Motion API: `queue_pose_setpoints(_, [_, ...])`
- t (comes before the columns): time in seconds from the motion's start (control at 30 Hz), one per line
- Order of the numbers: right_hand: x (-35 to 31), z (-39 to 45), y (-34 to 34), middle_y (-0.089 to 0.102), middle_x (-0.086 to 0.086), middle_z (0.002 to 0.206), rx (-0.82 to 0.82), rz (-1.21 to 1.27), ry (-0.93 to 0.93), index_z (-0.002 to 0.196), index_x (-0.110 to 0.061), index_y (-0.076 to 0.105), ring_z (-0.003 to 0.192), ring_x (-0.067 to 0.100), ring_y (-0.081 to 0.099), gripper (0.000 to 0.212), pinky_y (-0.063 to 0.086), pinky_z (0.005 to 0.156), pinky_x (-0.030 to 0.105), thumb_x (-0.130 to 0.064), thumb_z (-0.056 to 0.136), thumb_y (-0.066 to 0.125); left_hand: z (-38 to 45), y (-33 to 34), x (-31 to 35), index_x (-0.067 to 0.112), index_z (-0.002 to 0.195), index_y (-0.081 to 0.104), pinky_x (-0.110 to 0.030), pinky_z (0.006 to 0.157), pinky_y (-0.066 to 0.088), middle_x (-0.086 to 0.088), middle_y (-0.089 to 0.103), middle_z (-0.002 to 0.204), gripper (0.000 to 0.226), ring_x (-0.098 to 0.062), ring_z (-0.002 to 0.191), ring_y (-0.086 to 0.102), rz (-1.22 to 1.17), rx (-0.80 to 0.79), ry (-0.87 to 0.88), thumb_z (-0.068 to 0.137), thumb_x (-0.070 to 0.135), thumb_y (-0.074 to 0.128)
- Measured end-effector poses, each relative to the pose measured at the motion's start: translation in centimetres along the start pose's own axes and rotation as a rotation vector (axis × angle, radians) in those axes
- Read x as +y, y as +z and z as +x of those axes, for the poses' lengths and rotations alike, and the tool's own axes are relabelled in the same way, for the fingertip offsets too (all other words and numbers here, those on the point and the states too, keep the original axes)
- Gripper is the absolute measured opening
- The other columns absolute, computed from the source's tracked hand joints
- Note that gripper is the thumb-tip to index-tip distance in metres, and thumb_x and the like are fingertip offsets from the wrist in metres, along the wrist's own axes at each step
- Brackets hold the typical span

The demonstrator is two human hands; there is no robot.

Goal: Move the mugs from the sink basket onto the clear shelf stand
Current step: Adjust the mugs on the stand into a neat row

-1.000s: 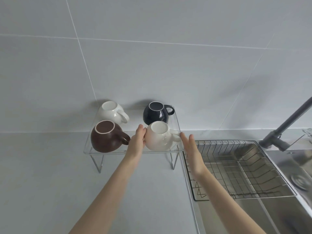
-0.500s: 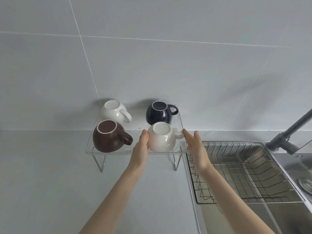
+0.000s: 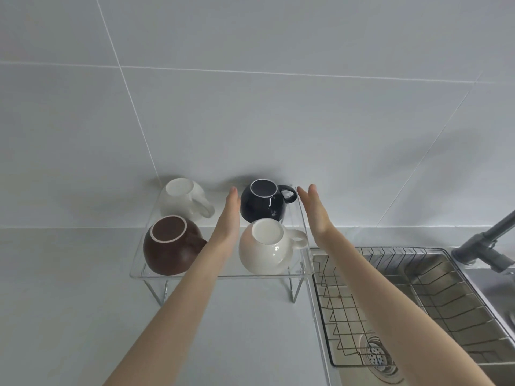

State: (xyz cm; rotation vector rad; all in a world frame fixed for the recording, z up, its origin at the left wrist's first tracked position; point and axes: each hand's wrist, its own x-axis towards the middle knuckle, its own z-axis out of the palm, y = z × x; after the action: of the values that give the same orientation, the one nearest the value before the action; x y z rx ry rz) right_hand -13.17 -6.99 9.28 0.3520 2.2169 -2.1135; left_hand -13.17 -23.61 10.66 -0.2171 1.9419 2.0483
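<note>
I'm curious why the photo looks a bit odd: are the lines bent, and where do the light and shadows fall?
Head view: the wide lens bends the tile lines and stretches the forearms; soft shadows sit on the wall behind the white mug and black mug; small glints show on the black mug and the cream mug; the clear shelf is nearly invisible, showing mainly as bright edges.

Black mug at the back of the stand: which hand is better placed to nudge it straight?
Probably the left hand: its fingers lie alongside the black mug's bare side. The right hand is on the handle side, outside the clear shelf stand's edge.
</note>
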Motion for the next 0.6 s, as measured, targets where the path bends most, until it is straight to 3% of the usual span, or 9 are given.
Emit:
queue_pose_setpoints(0.4, [1.9, 0.1, 0.0, 0.012, -0.01, 0.156, -0.061, 0.033, -0.02, 0.144, -0.023, 0.02, 0.144, 0.006, 0.004, 0.062, 0.007, 0.111, 0.027, -0.054, 0.092, 0.006, 2.1, -0.7, -1.5, 0.018, 0.144, 0.021, -0.031, 0.117, 0.009, 0.002, 0.018, 0.156, 0.065, -0.012, 0.145, 0.01, 0.048, -0.119, 0.0, 0.091, 0.053, 0.006])
queue_pose_setpoints(0.5, [1.0, -0.4, 0.2, 0.015, -0.01, 0.155, -0.026, 0.008, -0.011, 0.144, -0.024, 0.021, 0.143, 0.006, 0.006, 0.059, 0.011, 0.103, 0.023, -0.051, 0.093, 0.007, 2.1, -0.8, -1.4, 0.019, 0.144, 0.022, -0.031, 0.117, 0.01, 0.003, 0.018, 0.156, 0.066, -0.012, 0.145, 0.012, 0.089, -0.101, -0.008, 0.09, 0.055, 0.009])
queue_pose_setpoints(0.6, [-0.7, -1.2, 0.7, 0.015, -0.011, 0.155, 0.03, -0.01, -0.065, 0.143, -0.027, 0.022, 0.14, 0.003, 0.01, 0.056, 0.007, 0.105, 0.02, -0.051, 0.093, 0.01, 1.8, -1.6, -0.1, 0.018, 0.143, 0.022, -0.033, 0.12, 0.007, 0.002, 0.018, 0.156, 0.066, -0.011, 0.144, 0.013, 0.118, -0.068, 0.057, 0.09, 0.055, 0.011])
